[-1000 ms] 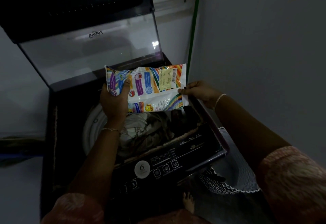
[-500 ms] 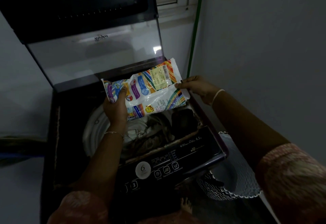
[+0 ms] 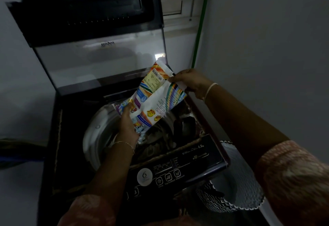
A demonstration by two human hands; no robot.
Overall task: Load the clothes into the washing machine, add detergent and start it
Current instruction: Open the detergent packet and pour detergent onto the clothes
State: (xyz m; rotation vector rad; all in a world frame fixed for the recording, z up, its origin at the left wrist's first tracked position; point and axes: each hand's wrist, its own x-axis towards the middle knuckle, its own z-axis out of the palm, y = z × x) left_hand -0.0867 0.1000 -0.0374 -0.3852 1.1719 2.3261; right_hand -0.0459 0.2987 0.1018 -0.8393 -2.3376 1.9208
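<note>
Detergent pouch [image 3: 153, 97] slants over the drum [image 3: 94, 136] — left hand [image 3: 127, 124] grips the low end, right hand [image 3: 190, 83] pinches the high corner, so any pour goes down-left, I'd guess.

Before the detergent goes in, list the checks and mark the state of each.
1. The clear glass lid of the dark top-loading washing machine is raised: ok.
2. The clothes lie in the steel drum: ok.
3. The colourful plastic detergent pouch is tilted above the drum: ok.
4. The left hand grips its lower end, the right hand pinches its upper corner: ok.
5. Pouch torn open: cannot tell.
6. The dark control panel is powered on: cannot tell.
</note>
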